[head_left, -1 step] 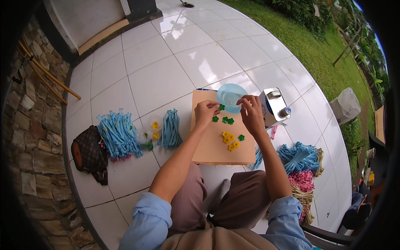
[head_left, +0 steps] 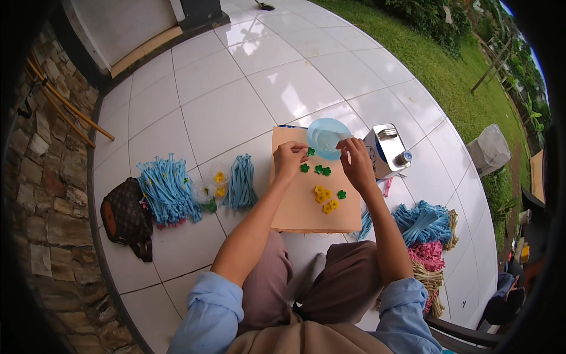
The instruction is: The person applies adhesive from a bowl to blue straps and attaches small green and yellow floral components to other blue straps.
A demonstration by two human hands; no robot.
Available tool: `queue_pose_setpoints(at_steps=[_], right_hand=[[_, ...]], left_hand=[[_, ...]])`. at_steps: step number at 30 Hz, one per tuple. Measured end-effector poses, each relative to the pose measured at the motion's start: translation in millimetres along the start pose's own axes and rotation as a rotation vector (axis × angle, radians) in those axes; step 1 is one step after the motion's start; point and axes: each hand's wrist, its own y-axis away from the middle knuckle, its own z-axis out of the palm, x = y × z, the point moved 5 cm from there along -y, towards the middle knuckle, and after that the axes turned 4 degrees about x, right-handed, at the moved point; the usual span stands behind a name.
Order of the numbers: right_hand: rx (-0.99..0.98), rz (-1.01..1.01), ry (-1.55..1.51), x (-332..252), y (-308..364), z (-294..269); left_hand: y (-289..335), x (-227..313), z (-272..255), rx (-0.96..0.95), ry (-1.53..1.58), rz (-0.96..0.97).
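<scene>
My left hand (head_left: 289, 158) pinches a small green flower-shaped piece (head_left: 311, 151) between thumb and fingertips, just left of the light blue bowl (head_left: 321, 127). At the bowl's right side is my right hand (head_left: 356, 159), its thumb and fingers drawn together; whatever they hold is too small to make out. Under both hands lies a tan board (head_left: 289, 206). On it are several loose green flower pieces (head_left: 322, 170) and, nearer to me, a cluster of yellow flower pieces (head_left: 322, 193). Clear material shows inside the bowl, its kind unclear.
A metal can (head_left: 389, 150) stands right of the board. Light blue stem bundles (head_left: 169, 187) and a brown bag (head_left: 125, 212) lie at left, near clear bags with yellow flowers (head_left: 220, 177). More blue bundles (head_left: 423, 223), pink ones (head_left: 427, 255) and beige ones (head_left: 430, 277) are piled at right.
The green flower piece in my left hand has shifted slightly to the left. My right hand has moved a touch, its fingers lower.
</scene>
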Motion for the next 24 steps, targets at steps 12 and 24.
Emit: queue_pose_setpoints(at_steps=[12,24], right_hand=[[-0.293,-0.067,0.011,8.6,26.8,44.6],[-0.204,0.229,-0.337,9.8,13.4,24.5]], left_hand=[[-5.1,2.1,-20.3,0.318,-0.825,0.526],[1.8,20.8,12.7,-0.085,-0.418,0.41]])
